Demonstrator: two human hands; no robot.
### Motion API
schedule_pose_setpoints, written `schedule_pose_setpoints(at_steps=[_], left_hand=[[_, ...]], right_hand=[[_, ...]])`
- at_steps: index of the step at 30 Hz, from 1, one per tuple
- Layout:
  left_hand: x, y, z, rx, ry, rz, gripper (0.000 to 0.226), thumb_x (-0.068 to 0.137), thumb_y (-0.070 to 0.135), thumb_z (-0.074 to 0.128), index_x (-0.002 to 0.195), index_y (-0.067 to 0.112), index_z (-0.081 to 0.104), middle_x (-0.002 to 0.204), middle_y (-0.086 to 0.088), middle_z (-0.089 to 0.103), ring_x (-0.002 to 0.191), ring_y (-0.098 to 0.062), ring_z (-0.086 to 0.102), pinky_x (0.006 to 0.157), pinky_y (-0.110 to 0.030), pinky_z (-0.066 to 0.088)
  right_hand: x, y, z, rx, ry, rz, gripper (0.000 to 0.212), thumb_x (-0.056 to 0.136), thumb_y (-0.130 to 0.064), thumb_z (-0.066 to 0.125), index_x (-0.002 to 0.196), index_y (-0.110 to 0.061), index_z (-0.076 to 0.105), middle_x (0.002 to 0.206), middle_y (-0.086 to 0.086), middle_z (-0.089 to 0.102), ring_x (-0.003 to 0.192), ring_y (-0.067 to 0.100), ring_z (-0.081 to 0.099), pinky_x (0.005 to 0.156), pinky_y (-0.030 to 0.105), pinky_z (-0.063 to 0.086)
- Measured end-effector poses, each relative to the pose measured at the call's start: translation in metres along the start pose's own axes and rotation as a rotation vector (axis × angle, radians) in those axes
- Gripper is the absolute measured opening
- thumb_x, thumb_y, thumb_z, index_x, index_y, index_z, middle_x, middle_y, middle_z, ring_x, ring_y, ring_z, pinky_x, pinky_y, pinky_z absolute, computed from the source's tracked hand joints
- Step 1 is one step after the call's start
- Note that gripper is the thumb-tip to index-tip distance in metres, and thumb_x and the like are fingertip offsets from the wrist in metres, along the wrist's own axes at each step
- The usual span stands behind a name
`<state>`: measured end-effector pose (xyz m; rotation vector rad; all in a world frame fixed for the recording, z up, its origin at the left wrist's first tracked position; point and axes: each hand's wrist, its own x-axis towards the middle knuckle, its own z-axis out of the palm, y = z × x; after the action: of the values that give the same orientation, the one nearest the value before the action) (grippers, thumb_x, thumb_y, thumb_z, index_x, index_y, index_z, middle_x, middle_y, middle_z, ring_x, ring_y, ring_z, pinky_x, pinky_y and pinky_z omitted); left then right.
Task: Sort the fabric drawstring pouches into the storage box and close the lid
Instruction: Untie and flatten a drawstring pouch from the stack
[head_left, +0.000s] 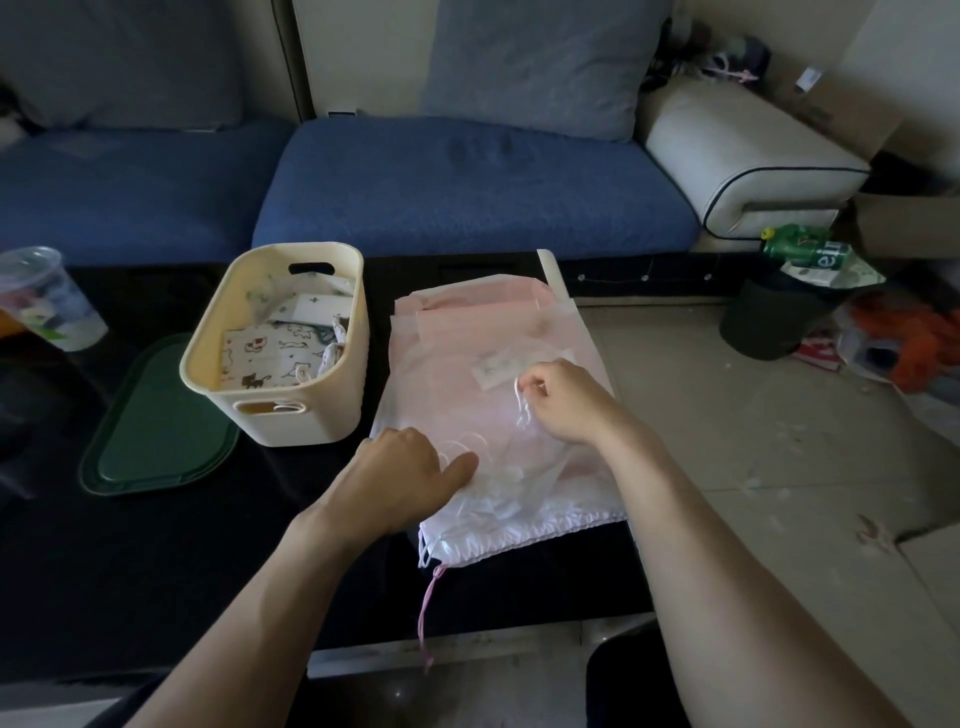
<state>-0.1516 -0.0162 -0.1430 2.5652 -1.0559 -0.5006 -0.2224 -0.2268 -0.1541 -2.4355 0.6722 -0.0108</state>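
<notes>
Pink drawstring pouches (483, 338) stacked flat on the dark worktop (156, 545), just right of the cream storage box (311, 421). I see printed pouches (260, 358) already inside the box. My right hand (561, 400) pinches a white drawstring (521, 405) on the top pouch; my left hand (410, 467) presses the stack, fingers relaxed. Green lid (150, 441) lies left of box.

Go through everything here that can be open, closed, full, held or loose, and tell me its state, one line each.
box: open, partly filled with printed pouches
lid: off, lying flat on the table left of the box
pink pouches: stacked flat on the table, not in the box
white cord: pinched by the right hand
right hand: grip closed on the white cord
left hand: fingers resting on the stack
pink cord: loose, hanging over the table edge
</notes>
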Motion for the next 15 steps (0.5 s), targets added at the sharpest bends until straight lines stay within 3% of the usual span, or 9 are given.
schedule_pose_setpoints(at_steps=[2,4,8,11,15], left_hand=[[0.001,0.002,-0.001,-0.078,-0.02,-0.013,0.051,0.09,0.055,0.057,0.076,0.009,0.072,0.076,-0.002,0.071,0.075,-0.016,0.066,0.077,-0.034,0.055],[0.003,0.004,-0.002,-0.165,0.005,-0.025,0.038,0.088,0.051,0.062,0.083,0.015,0.074,0.084,0.002,0.072,0.08,-0.014,0.067,0.077,-0.032,0.056],[0.007,0.005,0.001,-0.205,0.146,-0.045,0.026,0.088,0.035,0.066,0.077,0.012,0.074,0.078,0.001,0.071,0.074,-0.015,0.066,0.07,-0.035,0.057],[0.009,0.007,0.003,-0.257,0.272,-0.045,0.024,0.089,0.031,0.066,0.073,0.015,0.073,0.069,0.006,0.069,0.067,-0.011,0.066,0.066,-0.034,0.057],[0.011,0.009,0.006,-0.348,0.36,-0.043,0.027,0.09,0.03,0.065,0.069,0.014,0.071,0.065,0.006,0.069,0.064,-0.008,0.064,0.064,-0.031,0.055]], right_hand=[[0.0,-0.001,-0.004,-0.046,0.072,-0.025,0.027,0.098,-0.009,0.044,0.104,0.002,0.067,0.113,0.019,0.063,0.107,0.034,0.059,0.087,0.037,0.05],[-0.001,-0.004,-0.009,-0.067,0.16,-0.018,0.021,0.1,-0.015,0.049,0.112,-0.008,0.064,0.117,0.009,0.057,0.106,0.027,0.058,0.083,0.028,0.042],[-0.01,-0.007,-0.013,-0.031,0.225,-0.016,0.015,0.096,-0.026,0.059,0.104,-0.015,0.052,0.103,0.004,0.062,0.093,0.024,0.061,0.077,0.033,0.049],[-0.017,-0.008,-0.014,-0.032,0.198,-0.036,0.016,0.094,-0.028,0.062,0.093,-0.013,0.058,0.09,0.003,0.065,0.082,0.024,0.063,0.071,0.034,0.051],[-0.031,-0.016,-0.016,-0.01,-0.025,-0.048,0.056,0.1,-0.045,0.055,0.065,-0.002,0.058,0.063,0.011,0.063,0.054,0.029,0.056,0.051,0.032,0.038]])
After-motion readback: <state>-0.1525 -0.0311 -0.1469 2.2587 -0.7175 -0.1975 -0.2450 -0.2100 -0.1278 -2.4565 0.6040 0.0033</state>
